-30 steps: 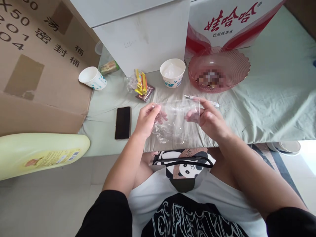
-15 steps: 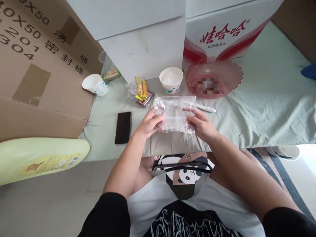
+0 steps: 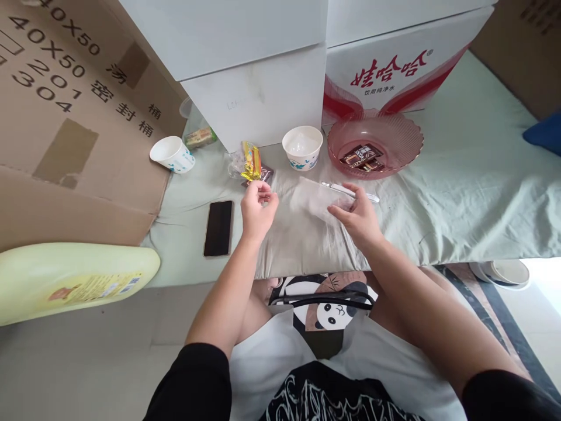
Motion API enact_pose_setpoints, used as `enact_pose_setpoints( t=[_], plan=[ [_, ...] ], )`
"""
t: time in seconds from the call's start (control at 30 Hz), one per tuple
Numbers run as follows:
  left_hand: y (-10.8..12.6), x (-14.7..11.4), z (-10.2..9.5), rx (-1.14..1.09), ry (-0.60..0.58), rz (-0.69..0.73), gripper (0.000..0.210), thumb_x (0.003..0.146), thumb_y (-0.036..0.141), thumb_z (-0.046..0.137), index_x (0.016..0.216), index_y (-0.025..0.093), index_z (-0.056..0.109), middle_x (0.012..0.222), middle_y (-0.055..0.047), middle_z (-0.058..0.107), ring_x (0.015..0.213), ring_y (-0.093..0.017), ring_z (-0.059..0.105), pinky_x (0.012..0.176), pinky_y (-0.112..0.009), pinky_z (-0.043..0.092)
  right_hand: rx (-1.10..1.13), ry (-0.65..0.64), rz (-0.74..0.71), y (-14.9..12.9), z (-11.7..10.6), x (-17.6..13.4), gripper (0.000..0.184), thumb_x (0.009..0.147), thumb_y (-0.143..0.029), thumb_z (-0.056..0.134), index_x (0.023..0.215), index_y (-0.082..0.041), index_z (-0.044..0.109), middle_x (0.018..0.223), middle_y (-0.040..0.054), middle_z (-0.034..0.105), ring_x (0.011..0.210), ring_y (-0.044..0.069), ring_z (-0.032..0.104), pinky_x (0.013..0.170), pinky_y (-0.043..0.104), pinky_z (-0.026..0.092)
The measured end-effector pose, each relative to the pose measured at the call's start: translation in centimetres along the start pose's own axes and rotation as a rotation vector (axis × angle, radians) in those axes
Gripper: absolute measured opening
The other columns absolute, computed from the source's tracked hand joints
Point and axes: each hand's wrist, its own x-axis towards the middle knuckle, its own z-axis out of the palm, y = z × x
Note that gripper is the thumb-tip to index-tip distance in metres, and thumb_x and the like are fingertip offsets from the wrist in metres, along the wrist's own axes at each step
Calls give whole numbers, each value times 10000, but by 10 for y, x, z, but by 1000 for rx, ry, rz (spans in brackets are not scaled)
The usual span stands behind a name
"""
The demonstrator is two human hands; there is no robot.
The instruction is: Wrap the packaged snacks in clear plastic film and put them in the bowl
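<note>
A clear plastic bag point(image 3: 313, 197), blurred by motion, hangs from my right hand point(image 3: 362, 217), whose thumb and fingers are at its right edge. Behind that hand lies a white-handled utility knife point(image 3: 350, 190) on the cloth. My left hand point(image 3: 258, 211) is off the bag, its fingers loosely curled and no object visible in them. Just beyond its fingertips is a small pile with a yellow snack packet point(image 3: 251, 162), a dark wrapper point(image 3: 265, 174) and crumpled clear film point(image 3: 237, 165). Whether the left fingers touch the pile I cannot tell.
At the back stand a paper bowl point(image 3: 302, 158) and a pink glass bowl point(image 3: 405, 155) with brown packets. A paper cup point(image 3: 173, 155) leans left, above a phone point(image 3: 218, 228). White boxes point(image 3: 258, 93), a cardboard box point(image 3: 105, 169) and a yellow jug point(image 3: 79, 280) border the cloth.
My left hand has let go of the plastic bag and drawn left towards the snack packets. The bag has tilted and swung towards my right hand.
</note>
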Motion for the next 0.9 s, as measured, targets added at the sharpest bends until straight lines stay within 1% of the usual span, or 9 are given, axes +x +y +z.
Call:
enact_pose_setpoints(
  t=[0.17,0.3,0.47,0.53,0.6,0.67,0.73,0.83,0.9],
  plan=[
    [23,-21,25,85,-185,192,181,856,314,678,993,213,617,1029,-66,702,1007,-196,666,935,-351,534,42,15,-14,-9,-1,-7,266,744,-447,703,796,-221,573,757,-20,600,654,134,510,669,310,434],
    [35,-35,54,-98,-393,-35,515,822,466,764,1236,208,596,1381,-150,649,1325,-269,599,1122,-434,468,146,-53,-57,-13,-1,-14,286,799,-488,679,823,-243,535,890,18,682,810,184,616,804,359,502],
    [46,-36,82,-512,-520,-309,607,757,636,781,1176,215,658,1230,-120,738,1187,-265,691,1025,-403,542,489,-226,8,-24,-3,-10,294,823,-528,606,913,-250,569,971,56,724,908,220,684,880,404,542],
    [45,-24,87,-504,-468,-334,521,755,595,788,1096,212,697,1121,-90,762,1087,-238,718,951,-364,564,563,-260,43,-26,-10,-4,345,847,-556,529,989,-251,604,1089,81,735,1007,232,694,926,413,540],
    [40,-2,86,-370,-315,-297,398,786,495,767,1057,209,711,1050,-64,761,1015,-209,718,898,-334,564,540,-151,64,-23,-20,4,375,848,-565,509,1038,-257,609,1161,75,728,1102,223,681,982,398,517],
    [34,30,80,-148,-107,-179,268,820,373,724,1027,203,709,997,-42,747,995,-195,701,895,-323,551,464,-18,103,-19,-28,10,362,834,-542,532,1045,-259,609,1148,57,730,1120,204,676,1003,376,495],
    [29,68,70,115,63,-33,172,813,287,705,966,208,697,925,-17,713,945,-186,677,889,-322,538,399,4,144,-17,-32,14,334,835,-516,530,1021,-251,615,1087,48,733,1073,195,682,967,362,496],
    [28,123,62,380,142,129,89,812,226,702,869,217,634,842,-22,651,898,-203,659,907,-360,526,334,-113,138,-20,-28,18,285,842,-489,530,947,-238,617,965,38,721,976,195,676,891,351,497],
    [29,151,67,535,62,201,198,770,205,739,717,226,549,826,-56,633,943,-254,656,943,-410,516,292,-200,117,-25,-20,20,244,853,-454,524,878,-228,612,886,31,703,914,191,662,868,345,489]
  ],
)
